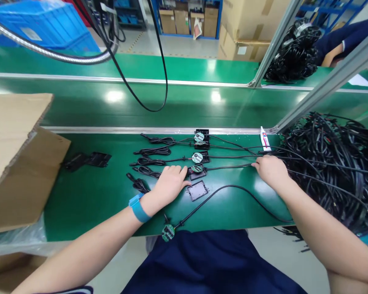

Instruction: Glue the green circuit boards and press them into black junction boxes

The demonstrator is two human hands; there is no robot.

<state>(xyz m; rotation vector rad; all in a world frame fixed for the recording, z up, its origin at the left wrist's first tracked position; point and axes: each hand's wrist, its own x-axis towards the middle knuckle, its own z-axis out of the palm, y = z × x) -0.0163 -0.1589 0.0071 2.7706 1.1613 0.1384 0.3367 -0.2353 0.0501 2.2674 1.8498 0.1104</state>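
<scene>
Near the middle of the bench, my left hand (172, 181) has its thumb and forefinger at the left end of a black plastic case (198, 175) holding a round green circuit board (197, 168). Its palm covers part of a coiled cable (147, 171). To the right, my right hand (271, 171) pinches the black cable (230, 167) running from that case. Similar cases with boards (197, 157) lie in a column behind. An open case half (198, 191) sits just in front of my left hand. A loose circuit board (168, 232) on a cable hangs at the front edge.
A big pile of black cables (328, 171) covers the right side, beside a white tube (265, 139). Black case parts (98, 159) lie left, near a cardboard box (21, 163). A metal post (272, 49) rises behind, and a cable loop (153, 109) hangs overhead. Another person's arm (334, 53) shows far right.
</scene>
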